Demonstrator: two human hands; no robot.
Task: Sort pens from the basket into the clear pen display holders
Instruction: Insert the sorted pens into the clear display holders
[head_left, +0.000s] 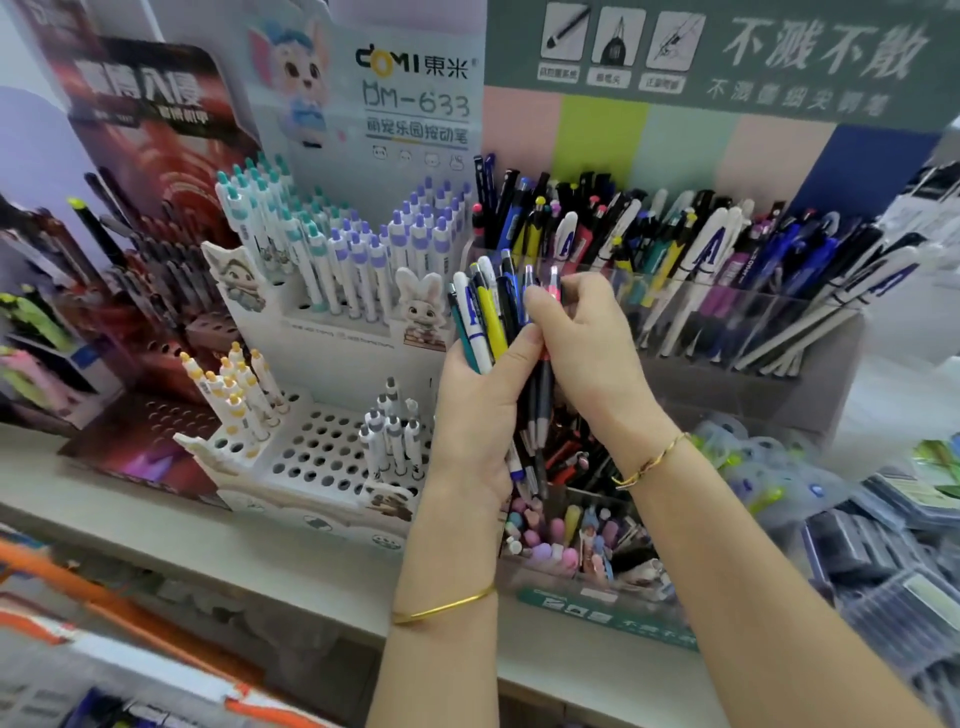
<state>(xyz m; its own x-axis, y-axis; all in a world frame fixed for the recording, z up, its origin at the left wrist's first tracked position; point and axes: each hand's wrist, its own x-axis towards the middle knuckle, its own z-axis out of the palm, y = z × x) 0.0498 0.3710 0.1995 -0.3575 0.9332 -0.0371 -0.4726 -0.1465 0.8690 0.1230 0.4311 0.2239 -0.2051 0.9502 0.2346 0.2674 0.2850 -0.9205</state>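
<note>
Clutching slim glossy pens (487, 325), left hand (475, 415)

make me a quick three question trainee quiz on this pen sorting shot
1. What does the left hand hold? A) a bundle of pens B) a basket C) nothing
2. True or false: the right hand hangs idle, away from the pens.
3. Fill in: the clear holder behind the hands is packed with ___.
Key: 1 A; 2 false; 3 pens.
</note>
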